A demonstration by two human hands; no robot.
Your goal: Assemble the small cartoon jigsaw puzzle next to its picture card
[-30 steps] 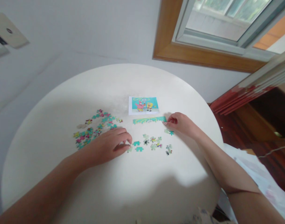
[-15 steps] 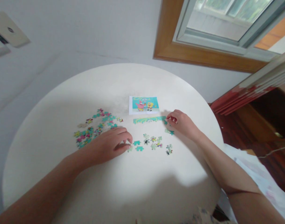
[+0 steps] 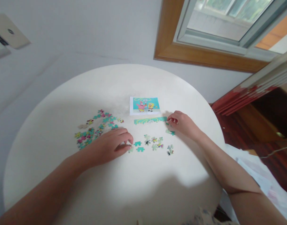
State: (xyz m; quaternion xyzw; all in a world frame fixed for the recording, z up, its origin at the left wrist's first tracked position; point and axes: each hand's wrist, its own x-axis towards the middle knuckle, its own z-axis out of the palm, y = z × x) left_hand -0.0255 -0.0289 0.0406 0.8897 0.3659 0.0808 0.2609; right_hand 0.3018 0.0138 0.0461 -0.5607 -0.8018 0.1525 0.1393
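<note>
A narrow joined strip of jigsaw puzzle pieces [image 3: 149, 120] lies below a small picture card [image 3: 146, 105] of two cartoon figures. At the strip's right end my right hand [image 3: 179, 121] pinches a teal puzzle piece [image 3: 167, 122], partly covered by the fingers. My left hand [image 3: 118, 141] rests on the table, fingers curled and thumb tip close to the index finger; anything between them is hidden. Just beside its thumb lies a pale puzzle piece [image 3: 130, 150]. Two teal puzzle pieces [image 3: 139, 146] sit right of that.
A heap of loose pieces [image 3: 88, 136] spreads beyond my left hand. Several pale pieces [image 3: 154, 140] lie between the hands, with a small cluster [image 3: 170, 150] further right and two pieces [image 3: 171, 132] below my right hand. The round white table [image 3: 105, 193] stands against a wall.
The view has shifted very slightly. Both hands and the puzzle pieces stay practically where they were.
</note>
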